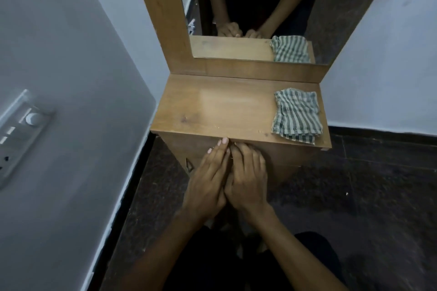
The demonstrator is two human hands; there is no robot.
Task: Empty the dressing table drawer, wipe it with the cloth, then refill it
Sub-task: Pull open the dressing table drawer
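Forearms: two, bare, entering from the bottom edge over dark clothing and meeting at the middle.

Left hand (208, 183): back upward, fingers extended and close together, tips reaching the front edge of the table top; pressed side by side against the other hand. Whether the fingers hook onto anything under the edge cannot be told.

Right hand (248, 182): back upward, fingers curled forward and down against the front face just below the table top, touching the left hand along the thumb side. What it grips, if anything, is hidden beneath the fingers.

Drawer front (283, 160): brown wood panel directly under and to the right of the hands, beneath the top's overhang; appears closed. Its contents are not visible.

Floor (354, 208): dark speckled stone, to the right of and below the hands.

Table (212, 106): wooden dressing table top, just beyond the fingertips, light-brown grain, a pale reflection at its middle.

Cloth (296, 116): green-and-white striped, folded, lying flat on the table top beyond and to the right of the right hand, near the right edge.

Mirror (255, 19): wood-framed, upright behind the top, farthest from the hands; reflects the cloth, both hands and arms.

Switch panel (16, 134): on the grey wall, far left of the left hand.
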